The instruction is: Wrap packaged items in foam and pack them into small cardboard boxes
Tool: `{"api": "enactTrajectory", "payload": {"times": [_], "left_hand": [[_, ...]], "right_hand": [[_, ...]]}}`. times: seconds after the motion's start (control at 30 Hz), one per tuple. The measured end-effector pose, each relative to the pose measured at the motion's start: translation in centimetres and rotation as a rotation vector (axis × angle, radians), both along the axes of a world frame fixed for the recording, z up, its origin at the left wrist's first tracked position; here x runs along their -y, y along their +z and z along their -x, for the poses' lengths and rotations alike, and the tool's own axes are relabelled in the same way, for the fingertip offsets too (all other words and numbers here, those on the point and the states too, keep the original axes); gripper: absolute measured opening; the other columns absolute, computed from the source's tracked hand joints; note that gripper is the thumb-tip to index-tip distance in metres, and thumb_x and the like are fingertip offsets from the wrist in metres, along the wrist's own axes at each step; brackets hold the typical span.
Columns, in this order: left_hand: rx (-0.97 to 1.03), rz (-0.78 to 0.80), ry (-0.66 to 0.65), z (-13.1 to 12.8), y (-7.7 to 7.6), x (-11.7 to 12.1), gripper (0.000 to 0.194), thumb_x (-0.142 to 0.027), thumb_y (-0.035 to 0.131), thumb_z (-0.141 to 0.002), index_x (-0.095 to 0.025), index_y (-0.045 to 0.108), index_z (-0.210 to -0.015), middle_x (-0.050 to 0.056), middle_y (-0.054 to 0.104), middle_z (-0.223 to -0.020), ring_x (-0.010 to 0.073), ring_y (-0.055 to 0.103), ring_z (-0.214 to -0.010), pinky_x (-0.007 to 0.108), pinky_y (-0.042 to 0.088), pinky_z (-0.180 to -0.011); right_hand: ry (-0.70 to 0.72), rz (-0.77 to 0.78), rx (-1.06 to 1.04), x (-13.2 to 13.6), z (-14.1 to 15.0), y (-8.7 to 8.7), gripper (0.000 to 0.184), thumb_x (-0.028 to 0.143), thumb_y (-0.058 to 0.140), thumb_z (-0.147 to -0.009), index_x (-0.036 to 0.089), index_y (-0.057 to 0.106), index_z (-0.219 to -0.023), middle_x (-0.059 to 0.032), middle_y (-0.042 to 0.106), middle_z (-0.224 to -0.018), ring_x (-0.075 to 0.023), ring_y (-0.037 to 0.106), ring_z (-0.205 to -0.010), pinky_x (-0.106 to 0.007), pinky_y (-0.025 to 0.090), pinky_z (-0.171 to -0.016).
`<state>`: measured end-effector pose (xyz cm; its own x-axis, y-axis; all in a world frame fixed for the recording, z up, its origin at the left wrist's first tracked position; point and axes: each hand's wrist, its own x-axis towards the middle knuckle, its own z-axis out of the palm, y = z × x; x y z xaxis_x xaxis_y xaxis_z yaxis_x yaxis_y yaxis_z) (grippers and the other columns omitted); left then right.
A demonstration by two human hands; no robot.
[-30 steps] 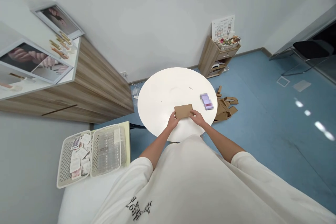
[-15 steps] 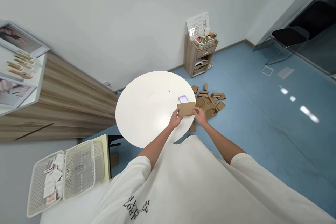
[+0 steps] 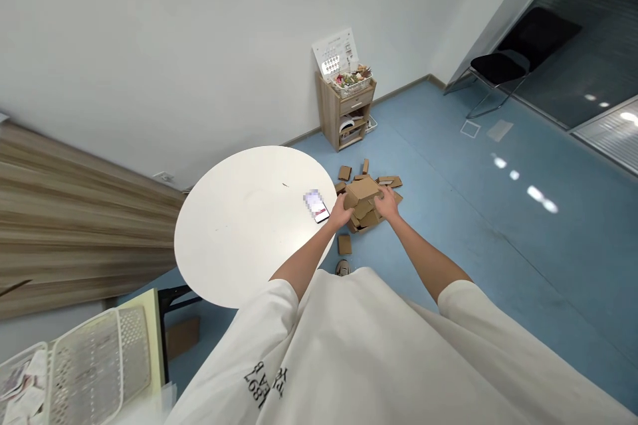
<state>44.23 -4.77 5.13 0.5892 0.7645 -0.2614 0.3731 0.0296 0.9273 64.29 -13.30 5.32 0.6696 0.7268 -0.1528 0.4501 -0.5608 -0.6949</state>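
Between my two hands is a small brown cardboard box (image 3: 363, 188), tilted, past the right edge of the round white table (image 3: 239, 226). My left hand (image 3: 341, 212) grips its left end, and my right hand (image 3: 386, 203) has hold of the right end. Below the box a pile of brown cardboard boxes (image 3: 367, 218) lies on the blue floor, partly hidden by the held box and my hands. A phone (image 3: 317, 206) with a blurred screen rests on the table, left of my left hand.
One cardboard box (image 3: 344, 244) lies apart near my shoe (image 3: 343, 268). A small wooden cabinet (image 3: 330, 113) stands by the wall with a basket of flowers on it. White plastic baskets (image 3: 87, 365) sit at lower left. A black chair (image 3: 498, 70) stands far right.
My hands have carried the cardboard box from over the table to above the floor pile, and it has tilted. The view has swung right.
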Motion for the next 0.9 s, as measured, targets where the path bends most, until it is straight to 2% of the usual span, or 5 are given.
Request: {"api": "enactTrajectory", "payload": {"times": [0.13,0.23,0.33,0.7,0.9], "left_hand": [[-0.057,-0.052,-0.071,-0.5,-1.5,0.6,0.076,-0.028,0.069,-0.08,-0.019,0.041,-0.15,0.012,0.028,-0.163,0.0356,0.017,-0.154,0.048,0.019,-0.125],[-0.109,-0.022,-0.074,0.5,-2.8,1.5,0.077,-0.028,0.07,-0.078,-0.019,0.041,-0.149,0.014,0.029,-0.163,0.0352,0.018,-0.153,0.048,0.02,-0.125],[-0.133,-0.019,-0.071,1.3,-3.3,1.9,0.075,-0.028,0.069,-0.078,-0.02,0.043,-0.147,0.014,0.033,-0.16,0.0335,0.023,-0.152,0.046,0.021,-0.124],[-0.16,-0.074,-0.062,3.5,-1.4,1.9,0.057,-0.024,0.064,-0.081,-0.02,0.054,-0.137,0.013,0.041,-0.154,0.0313,0.032,-0.147,0.044,0.024,-0.123],[-0.139,-0.061,-0.001,6.0,-1.3,2.0,0.059,-0.024,0.065,-0.081,-0.021,0.053,-0.138,0.013,0.045,-0.151,0.0309,0.042,-0.141,0.044,0.031,-0.119]], "right_hand": [[0.051,0.068,-0.086,2.1,-1.0,-1.9,0.047,0.031,0.055,-0.083,0.023,0.065,-0.128,-0.0104,0.046,-0.151,-0.035,0.041,-0.139,-0.048,0.036,-0.115],[0.078,0.135,-0.163,3.8,-0.6,-3.7,0.045,0.03,0.055,-0.084,0.022,0.066,-0.127,-0.0115,0.054,-0.143,-0.0338,0.049,-0.132,-0.046,0.041,-0.111],[0.103,0.147,-0.192,4.5,0.0,-4.8,0.044,0.032,0.054,-0.084,0.021,0.067,-0.125,-0.0115,0.056,-0.138,-0.0315,0.054,-0.127,-0.044,0.044,-0.11],[0.168,0.127,-0.254,3.3,2.1,-5.6,0.043,0.031,0.055,-0.084,0.02,0.068,-0.123,-0.0116,0.062,-0.134,-0.0298,0.061,-0.117,-0.044,0.05,-0.102],[0.228,0.087,-0.277,2.5,4.6,-5.1,0.041,0.027,0.054,-0.084,0.02,0.069,-0.122,-0.0115,0.066,-0.13,-0.0283,0.063,-0.117,-0.043,0.049,-0.103]]}}
